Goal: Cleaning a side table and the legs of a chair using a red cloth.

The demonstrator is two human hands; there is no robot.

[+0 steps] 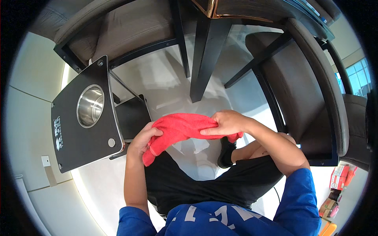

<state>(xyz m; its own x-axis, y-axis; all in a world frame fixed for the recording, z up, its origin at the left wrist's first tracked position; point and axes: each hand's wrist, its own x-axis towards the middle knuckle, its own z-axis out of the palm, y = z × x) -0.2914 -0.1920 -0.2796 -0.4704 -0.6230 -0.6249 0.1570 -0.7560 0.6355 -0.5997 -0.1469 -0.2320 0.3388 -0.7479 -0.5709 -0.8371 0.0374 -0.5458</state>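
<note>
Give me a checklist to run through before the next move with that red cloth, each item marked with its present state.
1. Left hand grips the red cloth at its lower left end: ok.
2. Right hand grips the cloth at its upper right end: ok.
3. Cloth is held off the pale floor, above the lap: ok.
4. Cloth is spread flat between the hands: not ok, it is bunched and twisted.
5. Cloth is apart from the black side table with the steel cup sunk in its top: ok, though the left hand is close to the table's edge.
6. Cloth is dry and clean: cannot tell.
</note>
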